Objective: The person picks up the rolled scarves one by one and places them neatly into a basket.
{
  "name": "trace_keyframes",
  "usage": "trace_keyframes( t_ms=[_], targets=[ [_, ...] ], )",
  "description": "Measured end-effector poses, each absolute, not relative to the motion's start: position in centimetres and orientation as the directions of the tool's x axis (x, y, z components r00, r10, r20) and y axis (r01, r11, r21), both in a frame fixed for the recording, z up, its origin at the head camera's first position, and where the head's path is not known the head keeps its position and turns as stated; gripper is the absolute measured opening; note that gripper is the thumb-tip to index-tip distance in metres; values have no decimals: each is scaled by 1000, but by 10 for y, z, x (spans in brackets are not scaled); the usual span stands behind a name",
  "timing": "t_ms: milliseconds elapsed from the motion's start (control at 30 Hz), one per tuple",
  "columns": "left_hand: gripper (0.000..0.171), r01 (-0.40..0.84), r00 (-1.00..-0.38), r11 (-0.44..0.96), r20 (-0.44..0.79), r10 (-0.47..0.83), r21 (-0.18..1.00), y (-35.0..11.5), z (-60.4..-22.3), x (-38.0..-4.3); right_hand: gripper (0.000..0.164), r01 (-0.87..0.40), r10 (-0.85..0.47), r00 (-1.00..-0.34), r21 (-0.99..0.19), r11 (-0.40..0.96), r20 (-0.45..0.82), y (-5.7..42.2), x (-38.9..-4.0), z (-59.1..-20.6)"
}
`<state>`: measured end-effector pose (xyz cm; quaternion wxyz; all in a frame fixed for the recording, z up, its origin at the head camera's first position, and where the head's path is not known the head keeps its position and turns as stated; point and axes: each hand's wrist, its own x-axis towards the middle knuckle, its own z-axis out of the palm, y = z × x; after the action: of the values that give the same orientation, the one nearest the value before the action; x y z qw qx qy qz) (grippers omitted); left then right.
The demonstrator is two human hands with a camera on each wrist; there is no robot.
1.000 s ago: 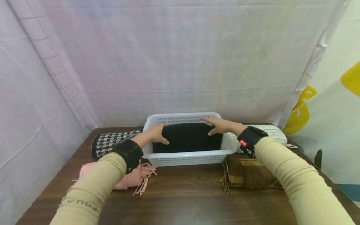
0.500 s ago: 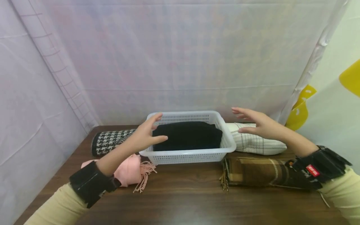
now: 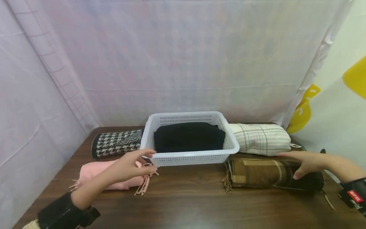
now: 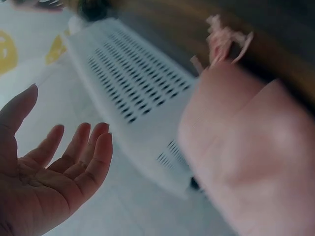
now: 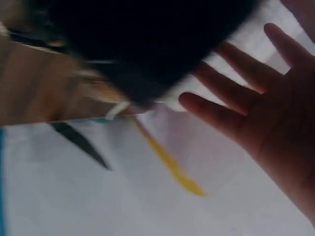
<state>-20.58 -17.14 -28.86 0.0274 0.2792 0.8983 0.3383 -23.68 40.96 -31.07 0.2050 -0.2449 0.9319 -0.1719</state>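
Observation:
My left hand [image 3: 127, 168] hovers over the rolled pink scarf [image 3: 95, 170], fingers loosely spread and holding nothing; the left wrist view shows its palm beside the scarf's roll. Over the far end of the rolled brown plaid scarf [image 3: 254, 173] is my right hand [image 3: 310, 162], thumb and fingers apart with nothing between them. In the right wrist view its fingers [image 5: 231, 73] are spread near the dark end of that roll. Between the hands, a white plastic basket [image 3: 188, 156] holds a folded black cloth [image 3: 188, 137].
Left of the basket lies a rolled black-and-white houndstooth scarf [image 3: 117, 143]. A rolled white checked scarf [image 3: 261, 138] lies to its right. Everything stands on a dark wooden table [image 3: 188, 197], with a white curtain [image 3: 183, 63] hanging behind it.
Both hands have left the black cloth in the basket and moved apart and towards me, the left to the pink scarf, the right to the brown plaid one. The cloth stays in the basket.

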Motion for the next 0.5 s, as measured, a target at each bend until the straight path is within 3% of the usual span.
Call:
trace_keyframes(
  t_ms=[200,433,500],
  targets=[
    [54,476,-823,610,76,563,633,-170,-309,-209,81,-343,-519,-780,-456,821,-349,433,-246,-332],
    [53,487,-818,644,52,572,590,-169,-318,-213,87,-231,-422,-796,-427,874,-434,492,-287,-393],
    [52,485,-822,654,46,568,580,-169,-318,-212,88,-220,-406,-801,-414,883,-440,491,-289,-396]
  ],
)
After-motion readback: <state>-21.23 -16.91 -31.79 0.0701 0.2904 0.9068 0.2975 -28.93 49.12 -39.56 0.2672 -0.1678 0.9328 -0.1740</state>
